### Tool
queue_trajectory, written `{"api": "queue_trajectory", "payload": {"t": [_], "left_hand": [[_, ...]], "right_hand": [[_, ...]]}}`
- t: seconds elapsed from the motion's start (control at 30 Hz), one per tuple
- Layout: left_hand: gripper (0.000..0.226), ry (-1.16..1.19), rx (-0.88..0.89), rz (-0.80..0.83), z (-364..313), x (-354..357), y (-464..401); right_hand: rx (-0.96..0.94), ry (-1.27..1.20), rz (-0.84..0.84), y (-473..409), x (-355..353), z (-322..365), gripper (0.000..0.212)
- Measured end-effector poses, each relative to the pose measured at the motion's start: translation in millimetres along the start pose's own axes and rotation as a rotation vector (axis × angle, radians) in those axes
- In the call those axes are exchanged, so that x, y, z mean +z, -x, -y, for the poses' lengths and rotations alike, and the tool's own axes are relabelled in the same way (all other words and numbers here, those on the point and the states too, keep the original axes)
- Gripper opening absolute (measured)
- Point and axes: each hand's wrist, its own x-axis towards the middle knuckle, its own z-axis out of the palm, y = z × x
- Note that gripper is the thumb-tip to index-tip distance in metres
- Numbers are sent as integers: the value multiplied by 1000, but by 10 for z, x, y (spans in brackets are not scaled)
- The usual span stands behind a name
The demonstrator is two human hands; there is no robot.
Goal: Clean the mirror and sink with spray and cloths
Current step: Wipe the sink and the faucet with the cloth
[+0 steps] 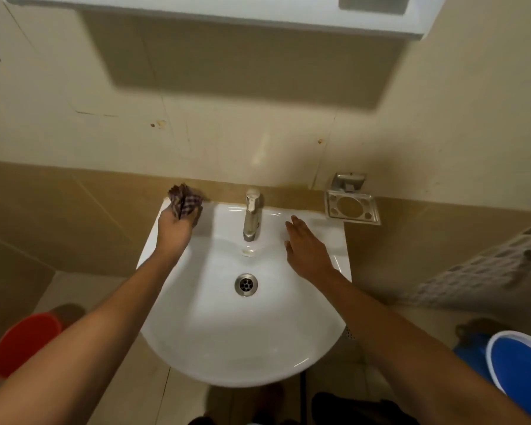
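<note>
The left hand [175,228] is gripping a bunched checked cloth [185,201] at the sink's [196,348] far left corner; the right hand [305,246] is lying flat and empty on the right rim. Wiping well likely means pressing firmly, sweeping toward the tap [252,216].

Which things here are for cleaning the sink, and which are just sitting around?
For the job:
- checked cloth, gripped in the left hand
- white sink
- tap
- right hand, flat on the sink's rim

Just sitting around:
- empty metal soap holder
- red bucket
- blue bucket
- white basket
</note>
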Motion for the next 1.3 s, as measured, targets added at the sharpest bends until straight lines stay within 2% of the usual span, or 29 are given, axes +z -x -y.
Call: {"api": "queue_trajectory", "payload": {"t": [0.07, 0.23, 0.37, 0.43, 0.5, 0.67, 0.8, 1.1, 1.3], "left_hand": [[43, -164, 38, -3, 131, -25, -220], [80, -690, 294, 34, 262, 23, -344], [85, -1117, 322, 214, 710, -84, -468], [82, -1232, 367, 280, 930, -121, -455], [84, -1274, 436, 295, 1037, -125, -438], [108, -1364, 502, 406, 1027, 44, -430], [98, -1396, 648, 498, 999, 135, -540], [87, -1352, 614, 366, 969, -508, -970], [87, -1324, 554, 208, 1043, -364, -761]], "right_hand": [[7, 27, 18, -84, 29, -29, 52], [55, 70, 75, -232, 131, -94, 55], [73, 126, 111, -266, 240, -130, 57], [75, 139, 104, -253, 291, -122, 57], [78, 132, 94, -255, 339, -118, 56], [103, 125, 83, -265, 444, -111, 56], [110, 136, 70, -281, 420, -98, 57], [118, 109, 40, -286, 391, -60, 53], [149, 167, 66, -238, 372, -125, 53]]}}
